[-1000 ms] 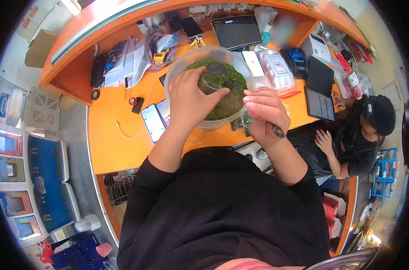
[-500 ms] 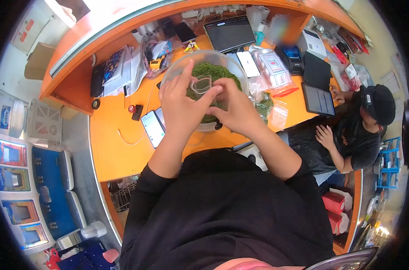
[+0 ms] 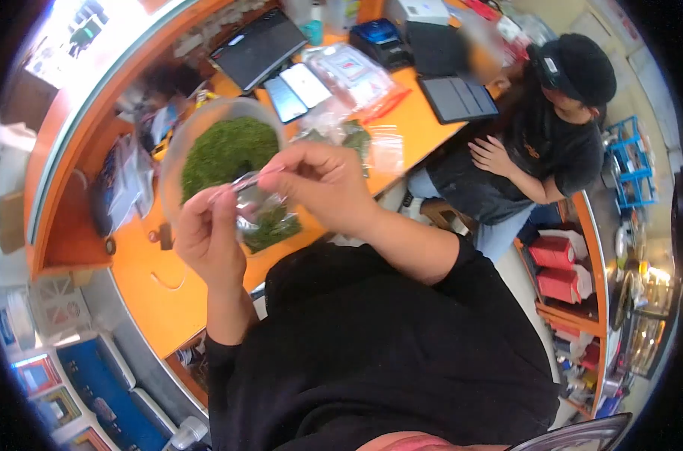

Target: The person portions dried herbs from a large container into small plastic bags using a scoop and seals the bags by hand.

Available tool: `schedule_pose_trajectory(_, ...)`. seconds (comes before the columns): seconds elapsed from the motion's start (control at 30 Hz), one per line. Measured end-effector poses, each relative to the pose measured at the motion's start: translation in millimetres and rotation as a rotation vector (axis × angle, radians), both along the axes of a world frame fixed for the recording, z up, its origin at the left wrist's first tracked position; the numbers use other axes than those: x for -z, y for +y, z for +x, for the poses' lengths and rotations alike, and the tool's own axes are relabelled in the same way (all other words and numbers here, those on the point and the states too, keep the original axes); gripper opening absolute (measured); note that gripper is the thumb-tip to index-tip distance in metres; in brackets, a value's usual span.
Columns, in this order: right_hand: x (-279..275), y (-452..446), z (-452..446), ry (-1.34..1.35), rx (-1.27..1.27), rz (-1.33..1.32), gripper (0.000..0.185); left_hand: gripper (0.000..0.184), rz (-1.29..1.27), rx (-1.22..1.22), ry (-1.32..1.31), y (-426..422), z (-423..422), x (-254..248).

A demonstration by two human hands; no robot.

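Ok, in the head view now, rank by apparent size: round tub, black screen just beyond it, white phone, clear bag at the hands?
1. Round tub
2. Black screen
3. White phone
Unranked: clear bag, partly hidden and seemingly nearer the camera, so unsure.

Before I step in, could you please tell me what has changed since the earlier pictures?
The right hand has let go of the spoon it held a second ago and, with the left hand, now pinches the top of the clear bag. Its mouth, open before, looks drawn together, and the bag has moved toward the body, to the near side of the tub. The tub stays on the desk.
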State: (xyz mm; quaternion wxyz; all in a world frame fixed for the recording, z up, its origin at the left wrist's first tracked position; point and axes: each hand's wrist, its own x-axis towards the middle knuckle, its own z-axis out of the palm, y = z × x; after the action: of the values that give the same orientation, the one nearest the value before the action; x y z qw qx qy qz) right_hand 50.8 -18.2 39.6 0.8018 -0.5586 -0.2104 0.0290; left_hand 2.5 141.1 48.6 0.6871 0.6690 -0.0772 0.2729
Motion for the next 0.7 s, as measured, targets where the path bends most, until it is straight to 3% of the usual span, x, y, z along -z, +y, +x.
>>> schedule_pose_trajectory(0.13,9.9,-39.4,6.1,-0.156,0.036,0.038,0.01,0.009,-0.004,0.022,-0.006,-35.5,8.9,10.5)
schedule_pose_trajectory(0.23,12.7,-79.7,14.6,-0.015,0.004,0.046,0.009,0.011,-0.044,0.127,0.097,-69.1,25.2,15.9)
schedule_pose_trajectory(0.33,20.7,-124.9,27.4,-0.025,0.044,-0.067,0.01,0.01,0.127,0.206,0.17,-111.2,42.7,25.3)
schedule_pose_trajectory(0.63,71.8,-248.5,80.4,0.013,0.084,-0.236,0.011,0.008,0.27,0.302,0.348,-229.8,98.5,68.0)
schedule_pose_trajectory(0.7,84.7,-264.9,88.3,0.108,0.056,-0.198,0.012,0.009,0.209,0.205,0.451,-251.6,102.9,78.5)
